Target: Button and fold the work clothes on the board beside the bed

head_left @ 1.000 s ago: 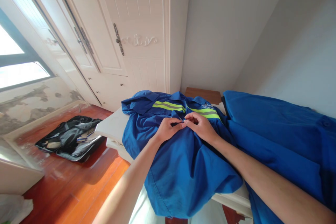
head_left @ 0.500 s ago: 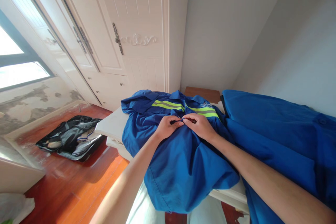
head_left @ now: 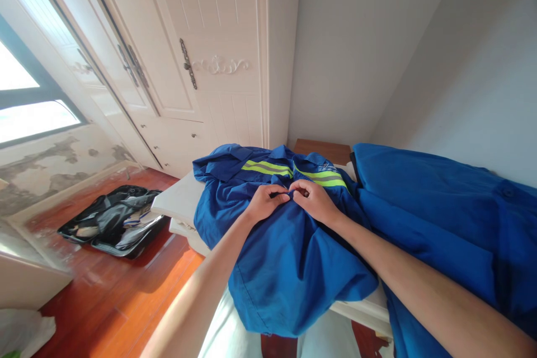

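A blue work jacket (head_left: pixel 289 268) with yellow-and-grey reflective stripes lies spread over a pale table, its lower part hanging over the front edge. At the middle of its front, just below the stripes, my left hand (head_left: pixel 268 202) pinches the cloth between thumb and fingers. Close beside it, my right hand (head_left: pixel 314 199) pinches the same front edge, the fingertips of both hands almost touching. Any button between the fingertips is too small to make out. White lettering shows on the chest above my right hand.
More blue fabric (head_left: pixel 428 218) is heaped on the right. The pale table (head_left: pixel 178 196) shows its corner at left. An open black suitcase (head_left: pixel 117 221) holding clothes lies on the red wood floor. A cream wardrobe (head_left: pixel 226 100) stands behind, beside a brown wooden surface (head_left: pixel 323 151).
Both hands stay pinched at the same spot on the jacket front, with only slight finger movement. The view has shifted very slightly.
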A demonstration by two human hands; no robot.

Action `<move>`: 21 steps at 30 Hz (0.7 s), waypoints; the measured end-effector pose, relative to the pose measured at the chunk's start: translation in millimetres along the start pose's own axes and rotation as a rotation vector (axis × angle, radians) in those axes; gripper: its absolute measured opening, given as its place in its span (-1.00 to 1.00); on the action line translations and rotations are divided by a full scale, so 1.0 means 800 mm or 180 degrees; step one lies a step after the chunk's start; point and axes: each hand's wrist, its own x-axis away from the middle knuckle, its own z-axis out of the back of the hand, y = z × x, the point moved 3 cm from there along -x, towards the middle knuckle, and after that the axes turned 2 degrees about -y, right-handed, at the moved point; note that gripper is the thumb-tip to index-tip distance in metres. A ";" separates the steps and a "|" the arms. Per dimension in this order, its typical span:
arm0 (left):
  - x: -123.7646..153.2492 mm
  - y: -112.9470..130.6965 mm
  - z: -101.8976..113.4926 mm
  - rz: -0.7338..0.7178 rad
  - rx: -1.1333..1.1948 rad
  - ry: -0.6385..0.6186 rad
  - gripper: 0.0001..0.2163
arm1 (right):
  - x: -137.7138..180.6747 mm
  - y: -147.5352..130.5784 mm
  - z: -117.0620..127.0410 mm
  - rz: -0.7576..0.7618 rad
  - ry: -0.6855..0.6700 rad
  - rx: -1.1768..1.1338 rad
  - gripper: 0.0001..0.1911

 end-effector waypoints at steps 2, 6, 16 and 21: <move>0.000 0.000 0.000 0.0053 0.0045 -0.0016 -0.77 | 0.000 0.000 -0.001 -0.0057 -0.0046 -0.0095 -0.83; 0.001 0.000 0.000 0.0088 0.0215 -0.0032 -0.77 | -0.001 0.000 0.000 -0.0114 -0.0147 -0.0313 -0.82; 0.000 -0.009 0.006 0.0284 0.0461 0.0202 -0.72 | -0.003 0.008 0.001 -0.0230 -0.0062 -0.0783 -0.84; 0.002 -0.009 0.011 0.0365 0.0764 0.0471 -0.69 | -0.004 0.012 0.003 -0.0497 -0.0031 -0.0829 -0.81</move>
